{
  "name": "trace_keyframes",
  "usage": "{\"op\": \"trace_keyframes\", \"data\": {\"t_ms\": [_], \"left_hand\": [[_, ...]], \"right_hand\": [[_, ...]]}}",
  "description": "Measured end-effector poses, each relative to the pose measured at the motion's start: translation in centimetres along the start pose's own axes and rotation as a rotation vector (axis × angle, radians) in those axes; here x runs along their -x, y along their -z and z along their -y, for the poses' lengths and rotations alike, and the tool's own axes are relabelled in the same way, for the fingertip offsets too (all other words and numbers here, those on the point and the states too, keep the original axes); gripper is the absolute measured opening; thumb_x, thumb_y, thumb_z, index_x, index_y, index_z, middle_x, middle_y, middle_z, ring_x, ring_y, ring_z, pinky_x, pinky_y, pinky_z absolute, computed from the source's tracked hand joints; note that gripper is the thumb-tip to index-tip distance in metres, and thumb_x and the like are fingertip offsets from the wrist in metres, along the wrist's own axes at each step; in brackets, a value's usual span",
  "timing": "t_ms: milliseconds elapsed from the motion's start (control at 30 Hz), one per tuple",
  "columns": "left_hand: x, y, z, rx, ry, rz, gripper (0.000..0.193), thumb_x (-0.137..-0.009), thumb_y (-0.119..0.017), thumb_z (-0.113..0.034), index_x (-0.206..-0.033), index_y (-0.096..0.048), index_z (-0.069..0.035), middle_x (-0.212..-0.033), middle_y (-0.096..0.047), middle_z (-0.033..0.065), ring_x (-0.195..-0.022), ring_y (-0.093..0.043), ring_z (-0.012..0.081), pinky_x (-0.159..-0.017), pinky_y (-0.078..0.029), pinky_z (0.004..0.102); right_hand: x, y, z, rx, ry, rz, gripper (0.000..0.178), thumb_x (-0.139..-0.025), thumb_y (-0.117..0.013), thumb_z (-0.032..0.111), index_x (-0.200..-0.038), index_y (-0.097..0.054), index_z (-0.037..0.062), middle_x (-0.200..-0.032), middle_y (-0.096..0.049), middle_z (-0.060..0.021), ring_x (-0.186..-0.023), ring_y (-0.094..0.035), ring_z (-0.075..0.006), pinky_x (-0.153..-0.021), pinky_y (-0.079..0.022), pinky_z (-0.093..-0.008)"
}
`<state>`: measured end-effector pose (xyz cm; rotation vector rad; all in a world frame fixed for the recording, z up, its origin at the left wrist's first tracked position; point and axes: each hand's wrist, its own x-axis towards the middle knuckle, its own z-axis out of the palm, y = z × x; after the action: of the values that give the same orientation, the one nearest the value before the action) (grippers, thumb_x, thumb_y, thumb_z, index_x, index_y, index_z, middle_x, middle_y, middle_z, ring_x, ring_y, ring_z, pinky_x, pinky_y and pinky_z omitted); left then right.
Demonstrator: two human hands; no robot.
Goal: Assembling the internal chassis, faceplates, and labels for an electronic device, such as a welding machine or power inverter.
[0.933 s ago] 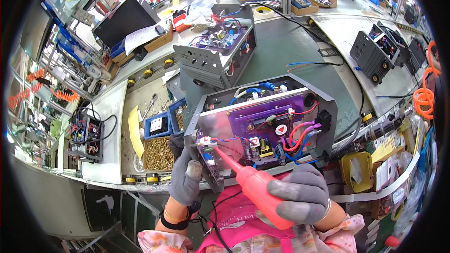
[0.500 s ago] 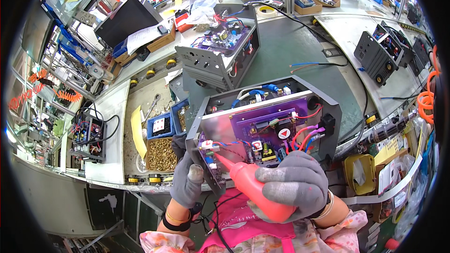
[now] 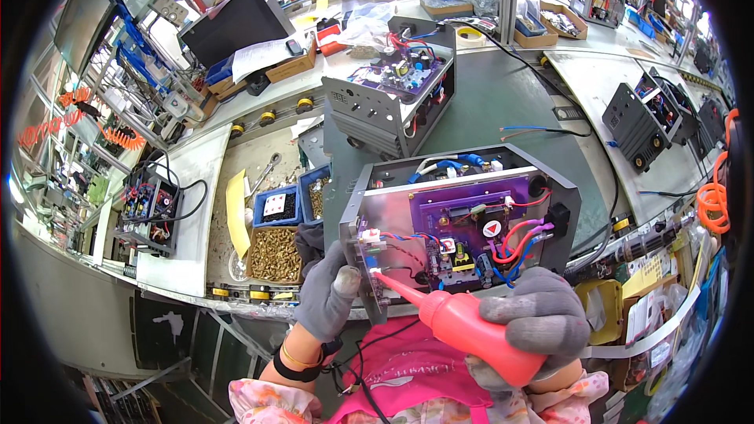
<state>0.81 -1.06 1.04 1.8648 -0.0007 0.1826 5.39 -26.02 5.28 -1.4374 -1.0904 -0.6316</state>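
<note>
A red squeeze bottle point(image 3: 479, 334) with a long tapered nozzle lies in my gloved right hand point(image 3: 542, 326), fingers wrapped round its body. The nozzle tip points left and meets the small circuit board point(image 3: 372, 267) behind the front panel of an opened electronic unit point(image 3: 561, 243); whether it touches is too small to tell. My gloved left hand point(image 3: 326, 298) grips the unit's near left edge, its thumb toward me and the other fingers partly hidden behind the panel. Inside the unit sit a purple circuit board point(image 3: 471, 204), red and blue wires and a black switch-like block point(image 3: 557, 215).
A second opened unit point(image 3: 393, 98) stands behind on the green mat point(image 3: 487, 90). To the left are a box of brass-coloured fasteners point(image 3: 275, 255), blue bins point(image 3: 275, 206), yellow paper point(image 3: 236, 216) and a wrench point(image 3: 265, 173). A black cable point(image 3: 609, 180) runs along the right.
The nozzle tip has shifted toward the near end of the small board, and my right hand has moved right with the bottle. My left hand stays at the panel edge. The whole view has shifted slightly.
</note>
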Motion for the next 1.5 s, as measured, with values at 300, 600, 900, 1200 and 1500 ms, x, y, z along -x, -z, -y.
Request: {"op": "trace_keyframes", "data": {"t_ms": [300,600,900,1200,1500], "left_hand": [[-0.3,0.4,-0.8,-0.120,0.036,0.051,0.070,-0.088,-0.038,-0.065,-0.111,-0.052,0.000,-0.084,-0.062,0.0082,-0.077,-0.059,0.0155,-0.070,-0.046,0.0279],[-2.2,-0.6,-1.6,0.108,0.095,-0.032,0.055,-0.093,-0.037,-0.058,-0.093,-0.052,-0.005,-0.063,-0.047,-0.0026,-0.053,-0.044,0.0037,-0.048,-0.033,0.0187],[-5.3,-1.2,-0.2,0.225,0.271,0.036,0.066,-0.091,-0.031,-0.062,-0.129,-0.041,-0.008,-0.096,-0.061,0.0061,-0.064,-0.059,0.0109,-0.040,-0.044,0.0190],[-4.4,-2.1,1.3,0.396,0.146,-0.113,0.045,-0.099,-0.033,-0.026,-0.139,-0.029,-0.006,-0.124,-0.049,0.0122,-0.100,-0.057,0.0174,-0.067,-0.055,0.0284],[-3.5,-3.0,1.1,0.172,0.131,-0.179,0.068,-0.093,-0.032,-0.059,-0.135,-0.034,-0.006,-0.122,-0.050,0.0122,-0.098,-0.060,0.0221,-0.079,-0.053,0.0345]], "right_hand": [[0.3,0.2,0.6,0.060,-0.023,0.044,0.061,-0.051,-0.089,0.025,-0.098,-0.053,0.0135,-0.092,-0.065,-0.0069,-0.058,-0.055,-0.0146,-0.050,-0.040,-0.0274],[2.6,-1.4,3.8,0.622,0.215,-0.148,0.044,-0.066,-0.080,0.028,-0.099,-0.053,0.0201,-0.101,-0.061,-0.0025,-0.078,-0.051,-0.0197,-0.058,-0.040,-0.0318],[9.1,2.4,-0.6,0.213,-0.075,-0.160,0.045,-0.059,-0.084,0.014,-0.091,-0.053,0.0145,-0.101,-0.064,-0.0064,-0.063,-0.059,-0.0183,-0.053,-0.043,-0.0276],[11.5,-2.4,-5.0,0.156,-0.071,-0.086,0.048,-0.061,-0.078,0.012,-0.105,-0.060,0.0119,-0.108,-0.062,-0.0080,-0.068,-0.057,-0.0210,-0.062,-0.047,-0.0317],[11.5,-2.3,-4.6,0.211,-0.105,0.006,0.048,-0.061,-0.077,0.014,-0.105,-0.059,0.0113,-0.106,-0.062,-0.0076,-0.068,-0.057,-0.0214,-0.061,-0.047,-0.0341]]}}
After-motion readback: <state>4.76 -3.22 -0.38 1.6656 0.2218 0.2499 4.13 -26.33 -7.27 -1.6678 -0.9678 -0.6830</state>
